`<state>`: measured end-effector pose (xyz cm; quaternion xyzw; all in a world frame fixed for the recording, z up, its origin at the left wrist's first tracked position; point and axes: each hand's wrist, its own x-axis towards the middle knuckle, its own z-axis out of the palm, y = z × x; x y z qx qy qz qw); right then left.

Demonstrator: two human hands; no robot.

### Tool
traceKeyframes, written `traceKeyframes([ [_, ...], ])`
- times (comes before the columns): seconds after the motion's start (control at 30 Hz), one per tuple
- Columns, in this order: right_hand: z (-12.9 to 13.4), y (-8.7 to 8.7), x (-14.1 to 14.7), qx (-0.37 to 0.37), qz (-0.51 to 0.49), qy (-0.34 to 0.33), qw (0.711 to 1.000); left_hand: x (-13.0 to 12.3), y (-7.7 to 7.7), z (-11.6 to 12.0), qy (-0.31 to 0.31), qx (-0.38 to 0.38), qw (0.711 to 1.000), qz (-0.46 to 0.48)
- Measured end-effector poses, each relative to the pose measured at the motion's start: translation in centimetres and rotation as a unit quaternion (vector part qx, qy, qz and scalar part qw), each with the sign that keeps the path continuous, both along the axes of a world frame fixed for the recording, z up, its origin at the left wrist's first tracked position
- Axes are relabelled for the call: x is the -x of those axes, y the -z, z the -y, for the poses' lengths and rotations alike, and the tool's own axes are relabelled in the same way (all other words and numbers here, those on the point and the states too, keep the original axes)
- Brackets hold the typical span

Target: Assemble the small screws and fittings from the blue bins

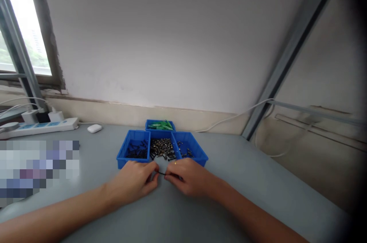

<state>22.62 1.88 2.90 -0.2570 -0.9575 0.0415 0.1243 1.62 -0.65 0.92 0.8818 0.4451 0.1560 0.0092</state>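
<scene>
In front of the blue bins, my left hand and my right hand face each other just above the grey table. A thin dark rod-like piece spans the small gap between their fingertips, one end pinched by each hand. Its exact kind is too small to make out. Black screw-like parts lie in the left blue bin. Many small metallic parts fill the middle bin, and the right bin holds fewer of them. My hands partly hide the bins' fronts.
Behind, a small blue bin contains green pieces. To the left are a white earbud case and a power strip with plugs. A white cable runs along the wall toward a metal post. Pixelation covers the left edge.
</scene>
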Motion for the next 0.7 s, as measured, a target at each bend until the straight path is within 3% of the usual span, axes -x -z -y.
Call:
traceKeyframes([
  [0.27, 0.46, 0.3, 0.46, -0.047, -0.002, -0.023, 0.999, -0.2, 0.08, 0.21, 0.05, 0.035, 0.997, -0.039],
  [0.5, 0.22, -0.09, 0.42, -0.002, 0.027, 0.011, 1.0, 0.12, 0.37, -0.25, 0.025, 0.026, 0.999, 0.028],
  [0.7, 0.15, 0.54, 0.78, 0.077, -0.011, 0.002, 0.997, 0.3, 0.1, 0.09, 0.097, 0.008, 0.991, 0.092],
])
